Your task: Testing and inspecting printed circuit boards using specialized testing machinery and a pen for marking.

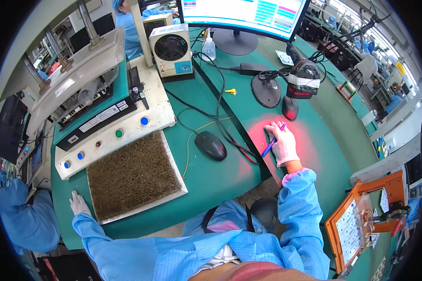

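Note:
My right hand (284, 149), in a white glove, grips a blue pen (267, 151) that slants between its fingers over the green tabletop. Red light from a barcode scanner (304, 77) on a stand falls around this hand. My left hand (79, 204), also gloved in white, lies with fingers stretched out on the table at the left. It is beside a brown, rough-textured pad (133, 175) set in a white frame and holds nothing. A black computer mouse (210, 145) rests between the pad and my right hand; a second mouse (290, 108) is just beyond that hand.
A press-like machine (94, 107) with coloured buttons fills the left side. Behind it stand a small fan unit (172, 49) and a monitor (244, 14). Black cables (220, 107) cross the table. An orange fixture (344, 225) is at the lower right. Other people work nearby.

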A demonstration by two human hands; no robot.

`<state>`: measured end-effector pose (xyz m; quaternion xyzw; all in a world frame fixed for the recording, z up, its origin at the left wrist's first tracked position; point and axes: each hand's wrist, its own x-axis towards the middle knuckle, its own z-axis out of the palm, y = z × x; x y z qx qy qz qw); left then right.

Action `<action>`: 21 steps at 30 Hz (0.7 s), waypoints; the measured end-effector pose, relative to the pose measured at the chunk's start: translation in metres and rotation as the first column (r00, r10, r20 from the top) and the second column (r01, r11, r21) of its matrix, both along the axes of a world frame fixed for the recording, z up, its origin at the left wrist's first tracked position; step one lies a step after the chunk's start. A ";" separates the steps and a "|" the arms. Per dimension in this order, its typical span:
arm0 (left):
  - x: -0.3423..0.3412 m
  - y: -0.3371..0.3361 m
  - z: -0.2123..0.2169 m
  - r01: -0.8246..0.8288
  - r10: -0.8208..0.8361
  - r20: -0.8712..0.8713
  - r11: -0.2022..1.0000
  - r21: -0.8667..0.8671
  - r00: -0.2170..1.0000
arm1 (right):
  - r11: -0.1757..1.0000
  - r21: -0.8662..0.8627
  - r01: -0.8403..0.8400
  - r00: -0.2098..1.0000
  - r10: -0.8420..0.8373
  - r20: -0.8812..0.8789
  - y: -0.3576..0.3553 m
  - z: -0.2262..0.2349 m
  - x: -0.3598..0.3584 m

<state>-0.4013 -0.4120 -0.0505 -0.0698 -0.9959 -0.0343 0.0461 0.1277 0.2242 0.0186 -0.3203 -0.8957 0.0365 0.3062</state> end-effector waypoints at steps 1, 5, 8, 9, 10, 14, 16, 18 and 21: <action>0.000 0.000 0.000 0.001 -0.001 0.001 1.000 0.002 1.000 | 1.000 0.014 -0.001 1.000 0.001 -0.007 0.000 0.000 0.000; 0.005 0.000 0.001 0.019 -0.019 -0.024 1.000 0.024 1.000 | 1.000 -0.008 -0.016 0.999 0.016 -0.034 -0.003 0.005 -0.001; 0.004 0.003 0.000 0.000 0.000 -0.022 1.000 0.027 1.000 | 1.000 0.014 -0.021 0.999 0.022 -0.037 0.001 0.000 0.001; 0.003 0.002 0.000 -0.002 0.002 -0.006 1.000 0.021 1.000 | 0.999 0.031 -0.022 0.999 0.024 -0.036 0.001 -0.001 0.001; 0.002 0.002 0.000 -0.003 0.003 0.010 1.000 0.015 1.000 | 0.999 0.048 -0.024 0.999 0.025 -0.035 0.001 -0.001 0.001; -0.001 -0.005 -0.005 -0.001 0.001 0.000 1.000 0.019 1.000 | 0.999 0.016 -0.038 0.999 0.038 -0.009 0.003 -0.002 0.000; 0.000 -0.001 -0.004 0.001 -0.001 0.016 1.000 0.018 1.000 | 0.999 -0.024 -0.033 0.999 0.033 -0.023 0.002 -0.001 0.000; 0.001 0.002 -0.003 0.000 -0.001 0.012 1.000 0.020 1.000 | 0.999 -0.015 -0.030 0.999 0.030 -0.025 0.001 0.000 0.000; 0.003 0.004 0.000 -0.004 0.004 0.013 1.000 0.016 1.000 | 1.000 -0.004 -0.027 0.999 0.027 -0.034 0.002 -0.001 0.000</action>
